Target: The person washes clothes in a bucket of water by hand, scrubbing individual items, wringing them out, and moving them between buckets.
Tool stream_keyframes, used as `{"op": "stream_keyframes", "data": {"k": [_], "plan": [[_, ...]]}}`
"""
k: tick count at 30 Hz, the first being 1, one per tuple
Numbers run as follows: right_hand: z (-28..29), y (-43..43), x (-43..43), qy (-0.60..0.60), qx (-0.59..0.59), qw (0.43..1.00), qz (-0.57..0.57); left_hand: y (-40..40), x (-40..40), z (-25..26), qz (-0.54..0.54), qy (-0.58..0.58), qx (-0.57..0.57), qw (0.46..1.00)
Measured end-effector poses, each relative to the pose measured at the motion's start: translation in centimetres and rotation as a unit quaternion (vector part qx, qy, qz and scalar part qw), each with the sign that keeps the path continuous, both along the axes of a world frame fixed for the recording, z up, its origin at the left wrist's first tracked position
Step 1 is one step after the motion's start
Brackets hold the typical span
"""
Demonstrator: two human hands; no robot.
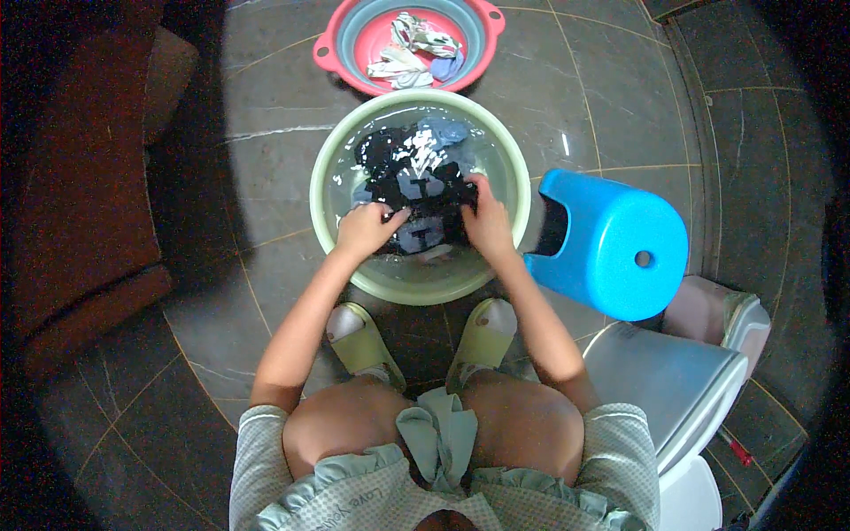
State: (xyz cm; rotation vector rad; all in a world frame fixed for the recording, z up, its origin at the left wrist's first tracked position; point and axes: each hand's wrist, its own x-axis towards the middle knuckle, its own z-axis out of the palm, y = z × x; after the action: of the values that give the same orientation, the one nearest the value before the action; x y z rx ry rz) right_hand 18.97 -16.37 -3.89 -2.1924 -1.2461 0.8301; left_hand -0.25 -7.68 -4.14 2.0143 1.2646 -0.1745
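A pale green plastic basin (pixel 320 192) of water stands on the floor before my feet. In it lies a dark garment (pixel 378 151) with blue-grey patches, partly under the rippling surface. My left hand (pixel 367 229) grips the cloth at its near left side, thumb and fingers pinched together. At the right side, my right hand (pixel 487 219) holds the black edge of the same garment between thumb and fingers. Glare on the water hides part of the fabric. A lighter blue piece of cloth (pixel 441 131) shows near the far side of the basin.
Beyond the basin sits a red and grey collapsible tub (pixel 328 41) holding wrung cloths (pixel 425 40). A blue plastic stool (pixel 631 245) lies on its side at right, near a grey bin (pixel 654 378). My green slippers (pixel 364 345) flank the basin's near edge on dark tiles.
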Motion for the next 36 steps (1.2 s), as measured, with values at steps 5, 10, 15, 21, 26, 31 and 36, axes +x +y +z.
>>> {"op": "stream_keyframes", "data": {"k": [5,10,15,21,26,31,36], "plan": [[-1.2,-0.3,1.8,0.304,0.107,0.945,-0.052,0.8,0.5,1.1,0.262,-0.311,-0.419,0.812],[2.3,0.6,0.3,0.263,-0.038,0.959,0.096,1.2,1.9,2.3,0.312,-0.368,-0.414,0.772],[0.4,0.3,0.1,0.008,-0.077,0.991,0.111,1.7,1.5,0.5,0.215,-0.312,-0.421,0.824],[-0.8,0.7,-0.1,-0.076,-0.123,0.984,0.108,1.2,0.5,-4.4,0.064,-0.121,-0.082,0.987],[-2.5,0.2,0.0,0.203,-0.007,0.979,0.007,0.8,1.7,-4.5,0.151,-0.314,-0.237,0.907],[-0.1,0.9,-5.0,0.266,0.196,0.939,-0.094,-1.5,4.6,-0.3,0.331,-0.328,-0.307,0.830],[0.9,2.2,-5.9,0.190,0.225,0.945,-0.144,-3.5,6.2,0.9,0.399,-0.371,-0.328,0.772]]}}
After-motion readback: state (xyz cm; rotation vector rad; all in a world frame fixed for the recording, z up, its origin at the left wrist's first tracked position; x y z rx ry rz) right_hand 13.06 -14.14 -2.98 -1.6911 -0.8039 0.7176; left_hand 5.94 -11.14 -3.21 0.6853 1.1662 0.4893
